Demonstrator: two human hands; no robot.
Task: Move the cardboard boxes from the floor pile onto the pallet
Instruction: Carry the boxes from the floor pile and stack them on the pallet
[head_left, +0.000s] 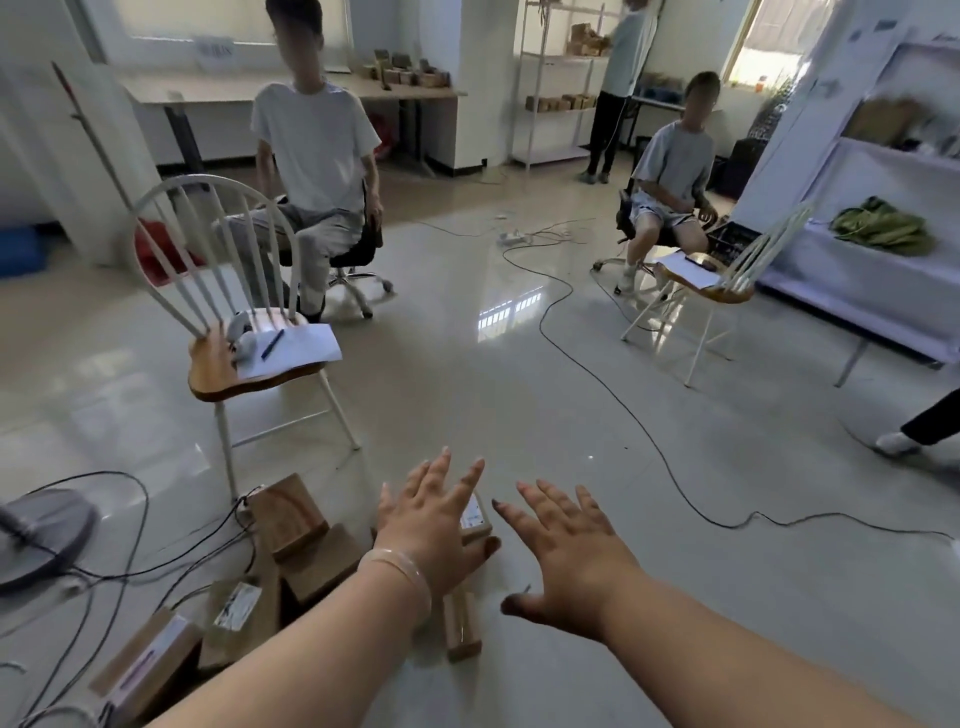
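Hands reach forward at the frame's bottom, fingers spread wide, holding nothing: left hand (431, 525) over a labelled cardboard box (476, 519), right hand (576, 564) above bare floor (519, 389). More cardboard boxes (306, 551) lie piled lower left.

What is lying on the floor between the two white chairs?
Only a black cable crosses the bare floor between the left chair and the right chair, seen in the head view.
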